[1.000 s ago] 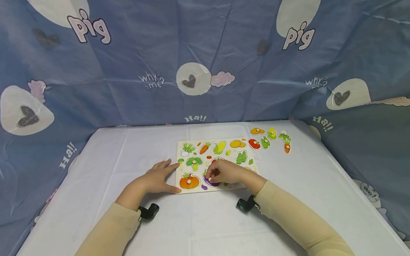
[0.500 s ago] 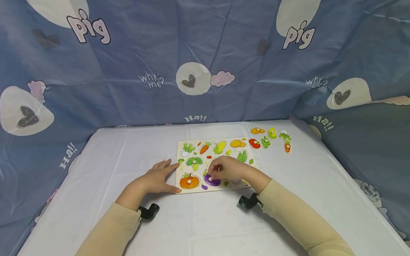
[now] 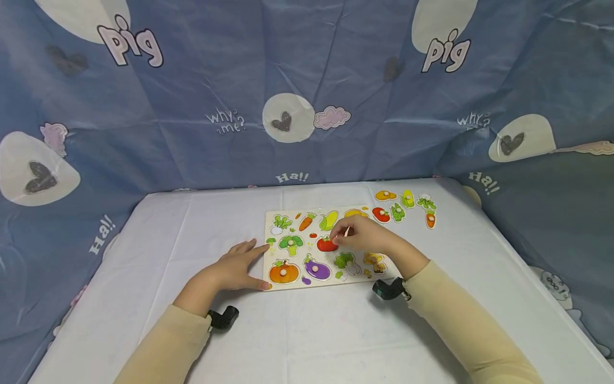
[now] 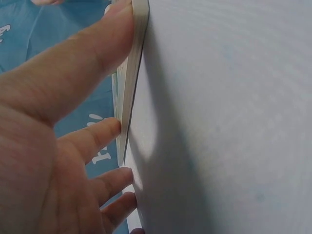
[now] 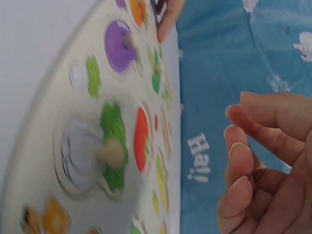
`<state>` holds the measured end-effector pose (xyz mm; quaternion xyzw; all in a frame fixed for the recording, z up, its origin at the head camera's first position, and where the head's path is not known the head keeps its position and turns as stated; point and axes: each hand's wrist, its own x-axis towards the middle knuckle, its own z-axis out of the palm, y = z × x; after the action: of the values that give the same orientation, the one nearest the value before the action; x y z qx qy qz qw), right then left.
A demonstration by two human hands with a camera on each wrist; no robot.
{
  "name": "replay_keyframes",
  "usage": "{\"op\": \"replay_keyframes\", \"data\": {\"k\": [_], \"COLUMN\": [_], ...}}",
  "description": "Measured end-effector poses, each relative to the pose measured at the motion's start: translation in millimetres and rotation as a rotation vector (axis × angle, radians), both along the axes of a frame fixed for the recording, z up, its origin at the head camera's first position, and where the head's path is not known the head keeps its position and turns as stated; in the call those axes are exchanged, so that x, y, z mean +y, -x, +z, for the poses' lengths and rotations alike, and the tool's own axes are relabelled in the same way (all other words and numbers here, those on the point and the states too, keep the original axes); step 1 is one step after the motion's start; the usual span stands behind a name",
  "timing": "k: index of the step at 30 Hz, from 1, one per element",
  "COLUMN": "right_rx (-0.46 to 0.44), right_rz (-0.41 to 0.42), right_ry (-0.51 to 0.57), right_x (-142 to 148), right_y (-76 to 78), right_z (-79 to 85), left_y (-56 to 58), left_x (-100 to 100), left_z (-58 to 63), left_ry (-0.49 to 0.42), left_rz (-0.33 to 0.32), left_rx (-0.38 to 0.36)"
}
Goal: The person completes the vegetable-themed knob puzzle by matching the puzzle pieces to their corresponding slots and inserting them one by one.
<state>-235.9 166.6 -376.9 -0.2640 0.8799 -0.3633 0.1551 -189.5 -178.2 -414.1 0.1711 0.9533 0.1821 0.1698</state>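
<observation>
A light wooden peg puzzle board (image 3: 309, 254) with vegetable pictures lies on the table. My left hand (image 3: 235, 268) rests at its left side, fingers spread, with the thumb (image 4: 97, 46) touching the board edge. Above the board's tomato picture (image 3: 325, 245) hovers my right hand (image 3: 365, 234), its loosely bent fingers holding nothing. The purple eggplant piece (image 3: 318, 271) lies in its recess, between the pumpkin piece (image 3: 283, 273) and the leafy cabbage piece (image 3: 347, 264). A broccoli piece (image 3: 290, 244) sits higher up. Part of the board's right side is hidden under my right hand.
Beyond the board's upper right corner lie several loose knobbed pieces: a potato (image 3: 385, 196), corn (image 3: 407, 199), tomato (image 3: 381, 215), green vegetable (image 3: 397, 212), white-and-green radish (image 3: 426, 203) and carrot (image 3: 430, 219). A blue printed cloth (image 3: 307, 154) hangs behind the white-covered table (image 3: 307, 336).
My right hand has let go of the eggplant piece's knob and moved up and to the right, uncovering the eggplant, cabbage and mushroom. My left hand stays in place.
</observation>
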Motion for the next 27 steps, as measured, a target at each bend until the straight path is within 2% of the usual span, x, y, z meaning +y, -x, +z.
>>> {"op": "replay_keyframes", "data": {"k": [11,17,27], "right_rx": [0.067,0.096,0.098], "right_rz": [-0.136,-0.193,-0.252], "right_ry": [0.018,-0.012,-0.056], "right_x": [42.2,63.9,90.5], "right_y": [11.5,20.5,40.0], "right_z": [9.4,12.4,6.1], "left_y": [0.2,-0.3,-0.8], "left_x": [-0.5,-0.7,-1.5], "left_z": [-0.8,-0.3,-1.3], "left_ry": [0.001,0.004,0.000], "left_rz": [0.002,0.012,0.014], "left_rx": [0.003,-0.003,-0.009]}}
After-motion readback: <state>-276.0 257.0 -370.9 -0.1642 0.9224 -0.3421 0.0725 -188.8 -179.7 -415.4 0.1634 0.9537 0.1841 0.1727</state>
